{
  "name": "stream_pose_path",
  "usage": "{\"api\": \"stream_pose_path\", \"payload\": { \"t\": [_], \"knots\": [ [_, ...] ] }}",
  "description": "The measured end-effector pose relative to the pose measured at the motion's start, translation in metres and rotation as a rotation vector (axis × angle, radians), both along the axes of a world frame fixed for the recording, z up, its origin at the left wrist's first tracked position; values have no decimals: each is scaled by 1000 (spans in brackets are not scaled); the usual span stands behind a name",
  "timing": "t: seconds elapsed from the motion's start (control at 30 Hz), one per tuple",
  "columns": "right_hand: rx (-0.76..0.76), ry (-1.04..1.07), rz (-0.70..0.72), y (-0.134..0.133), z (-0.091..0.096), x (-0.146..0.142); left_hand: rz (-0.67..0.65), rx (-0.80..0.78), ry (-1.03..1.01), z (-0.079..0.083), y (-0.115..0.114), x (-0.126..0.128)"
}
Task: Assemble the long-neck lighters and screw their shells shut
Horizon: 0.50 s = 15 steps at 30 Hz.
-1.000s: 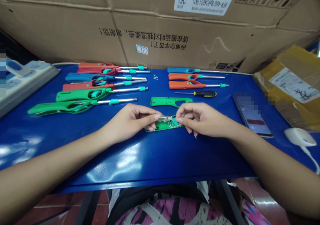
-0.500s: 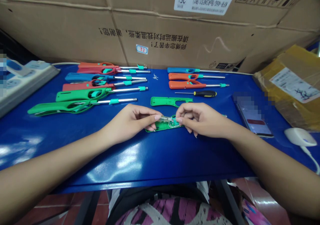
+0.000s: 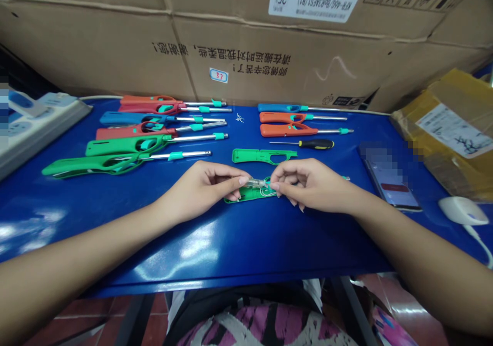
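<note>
Silvery-clear part [image 3: 254, 183] stays clamped in left fingers [image 3: 242, 181], as 0.5 s ago, right fingers [image 3: 276, 186] together at its end.

The one view comes from the wearer's head, above the near edge of the blue table [image 3: 239, 243], facing forward and steeply down. It sits close: forearms run in from the lower left and lower right, bringing the left hand [image 3: 198, 189] and right hand [image 3: 310, 186] to mid-frame. A cardboard box [image 3: 115, 38] fills the top; the wearer's lap [image 3: 254, 325] shows at bottom centre.
</note>
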State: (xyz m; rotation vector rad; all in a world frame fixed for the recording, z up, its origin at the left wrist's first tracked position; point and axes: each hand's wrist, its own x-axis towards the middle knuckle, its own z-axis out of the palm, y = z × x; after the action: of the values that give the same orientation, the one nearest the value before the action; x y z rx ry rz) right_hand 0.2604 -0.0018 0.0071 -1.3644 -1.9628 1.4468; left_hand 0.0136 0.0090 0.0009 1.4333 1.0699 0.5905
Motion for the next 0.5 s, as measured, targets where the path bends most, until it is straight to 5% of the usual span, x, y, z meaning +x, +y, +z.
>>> {"api": "stream_pose_path", "payload": {
  "t": [0.5],
  "knots": [
    [44, 5, 29, -2, -2, 2, -44, 67, 0, -4, 1, -2]
  ]
}}
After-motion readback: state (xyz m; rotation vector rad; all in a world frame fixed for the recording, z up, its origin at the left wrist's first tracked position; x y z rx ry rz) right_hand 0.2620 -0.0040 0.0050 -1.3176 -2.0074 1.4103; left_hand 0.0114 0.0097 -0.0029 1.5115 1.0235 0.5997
